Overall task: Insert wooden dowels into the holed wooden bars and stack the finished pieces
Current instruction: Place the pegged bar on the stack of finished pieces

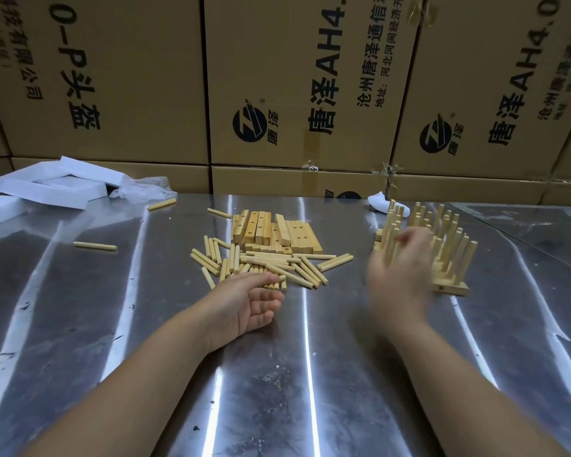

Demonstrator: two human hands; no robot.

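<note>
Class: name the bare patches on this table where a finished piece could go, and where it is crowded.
Bare: table strip between left hand and right hand; the stretch between foam and dowel pile, bar one stray dowel. Crowded: that pile, holed bars, finished pieces.

My loose dowels [264, 262] lie scattered flat at the frame's centre, with the holed bars [274, 230] heaped just behind them. Right of centre, my finished pieces [442, 245] sit packed together, pointing up.
</note>
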